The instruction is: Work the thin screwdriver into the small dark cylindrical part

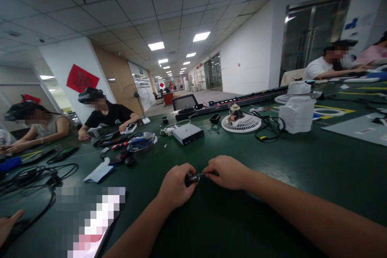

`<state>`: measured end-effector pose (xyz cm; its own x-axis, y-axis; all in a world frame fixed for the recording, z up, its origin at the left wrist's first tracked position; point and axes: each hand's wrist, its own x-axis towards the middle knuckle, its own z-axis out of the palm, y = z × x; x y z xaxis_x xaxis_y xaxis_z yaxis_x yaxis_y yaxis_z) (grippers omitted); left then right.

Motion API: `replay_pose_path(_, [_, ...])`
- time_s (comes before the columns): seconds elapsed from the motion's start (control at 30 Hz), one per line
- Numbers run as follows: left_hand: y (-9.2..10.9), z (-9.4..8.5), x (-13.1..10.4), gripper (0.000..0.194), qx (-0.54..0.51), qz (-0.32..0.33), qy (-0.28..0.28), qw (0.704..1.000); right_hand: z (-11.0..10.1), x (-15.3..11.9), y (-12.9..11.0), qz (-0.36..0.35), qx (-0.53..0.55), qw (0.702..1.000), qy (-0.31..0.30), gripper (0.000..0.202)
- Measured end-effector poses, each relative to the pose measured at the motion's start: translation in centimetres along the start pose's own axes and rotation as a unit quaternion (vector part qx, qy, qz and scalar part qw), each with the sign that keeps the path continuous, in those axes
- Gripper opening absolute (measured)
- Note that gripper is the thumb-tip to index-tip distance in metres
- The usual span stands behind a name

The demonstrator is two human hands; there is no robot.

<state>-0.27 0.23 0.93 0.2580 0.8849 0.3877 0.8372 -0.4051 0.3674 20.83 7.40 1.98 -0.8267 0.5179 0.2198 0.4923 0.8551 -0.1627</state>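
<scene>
My left hand (178, 185) is closed around a small dark round part (191, 178), just above the green table. A shiny metallic face of the part points to the right. My right hand (225, 172) pinches a thin metal rod (202, 174) that runs to this face. Whether the rod belongs to the part or is separate, I cannot tell. Beyond my hands lies a silver disc drive (188, 134). A white fan grille (241, 123) with a bare motor on it is farther right.
A white fan housing (296, 115) and black cables stand at the right. At the left are a lit screen (96, 225), a blue cloth (99, 170), a coiled black cable (36, 177) and tools. A person (105, 113) works across the table; another person's hand (10, 223) is at the lower left.
</scene>
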Motion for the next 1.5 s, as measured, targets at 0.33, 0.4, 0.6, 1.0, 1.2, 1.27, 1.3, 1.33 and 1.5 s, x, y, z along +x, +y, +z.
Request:
replay_pose_path(0.33, [0.7, 0.7, 0.2, 0.024, 0.051, -0.028, 0.024, 0.998, 0.0, 0.2, 0.1, 0.015, 0.019, 1.000, -0.001, 0.026])
replay_pose_path(0.4, [0.6, 1.1, 0.4, 0.025, 0.040, -0.042, 0.033, 0.998, 0.1, 0.3, 0.3, 0.014, 0.025, 1.000, 0.002, 0.025])
replay_pose_path(0.6, [-0.3, 1.3, 0.9, 0.037, -0.016, -0.064, 0.052, 0.996, 0.5, 0.7, 0.2, 0.018, 0.033, 0.999, 0.020, 0.030])
replay_pose_path(1.0, [-0.7, 0.7, 1.0, 0.032, 0.043, -0.023, 0.046, 0.998, 0.6, 0.9, 0.5, 0.053, 0.014, 0.997, 0.055, 0.025])
replay_pose_path(1.2, [-0.7, 0.3, 1.1, 0.039, 0.105, 0.094, 0.027, 0.990, -0.2, 0.6, 0.3, 0.146, -0.054, 0.988, -0.008, 0.024])
replay_pose_path(1.27, [-0.8, 0.0, 1.1, 0.040, 0.115, 0.107, 0.027, 0.987, -0.3, 0.6, 0.4, 0.194, -0.043, 0.980, -0.008, 0.020])
replay_pose_path(1.3, [-0.8, 0.0, 1.1, 0.040, 0.117, 0.103, 0.031, 0.987, -0.2, 0.7, 0.4, 0.213, -0.027, 0.977, 0.002, 0.022])
replay_pose_path(1.33, [-0.9, -0.1, 1.1, 0.038, 0.119, 0.086, 0.037, 0.988, -0.1, 0.8, 0.4, 0.225, -0.004, 0.974, 0.017, 0.025])
replay_pose_path(1.5, [-1.6, 0.4, 1.0, 0.031, 0.082, -0.085, 0.072, 0.990, 0.9, 1.5, -0.3, 0.169, 0.107, 0.979, 0.045, 0.044])
